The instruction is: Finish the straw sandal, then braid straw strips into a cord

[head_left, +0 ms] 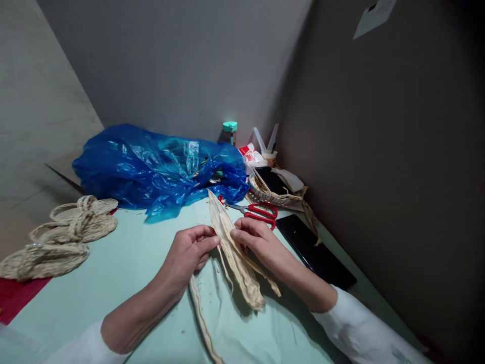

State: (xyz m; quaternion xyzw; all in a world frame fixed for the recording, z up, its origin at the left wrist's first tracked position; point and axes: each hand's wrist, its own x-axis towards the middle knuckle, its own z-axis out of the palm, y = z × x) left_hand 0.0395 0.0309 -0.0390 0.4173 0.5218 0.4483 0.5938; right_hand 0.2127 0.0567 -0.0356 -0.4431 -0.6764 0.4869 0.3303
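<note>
Between my two hands is a bundle of dry, cream-coloured corn husks (242, 280), its pointed end facing away from me and its ragged end toward me. My left hand (191, 248) pinches the husk's left edge between thumb and fingers. On the opposite edge, my right hand (254, 236) is closed with its thumb on top of the husk. A long twisted husk cord (200, 318) runs from beneath my left hand down to the lower edge of the view. Red-handled scissors (261, 211) lie just beyond my right hand.
Woven straw sandals (81, 222) lie at the left, partly on red cloth (26, 298). A blue plastic bag (151, 164) spreads along the back. A basket (261, 194) holds a phone (271, 179) and husks. A black tablet (314, 247) lies right, beside the wall. A green-lidded jar (230, 129) stands behind.
</note>
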